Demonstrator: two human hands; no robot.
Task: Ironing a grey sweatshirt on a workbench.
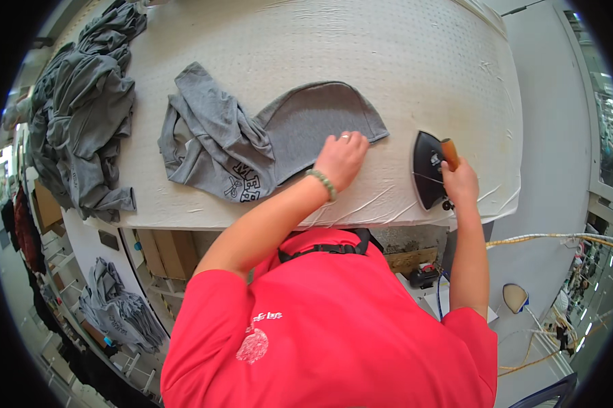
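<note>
A grey T-shirt (313, 121) with dark lettering lies on the padded white table. Its left part is bunched, while its right part is spread smooth with a curved hem. My left hand (344, 160), wearing a ring and a green bead bracelet, is on the right end of the shirt, with bent fingers gathered at the fabric's edge. To the right, my right hand (461, 182) is wrapped around the brown handle of a black iron (429, 170). The iron is on the tabletop, apart from the shirt.
A heap of grey garments (82, 115) covers the table's left end. More grey clothes (119, 309) hang below it at the lower left. The white-covered table (449, 68) has wrinkles near its front edge. Hoses (558, 238) run past its right side.
</note>
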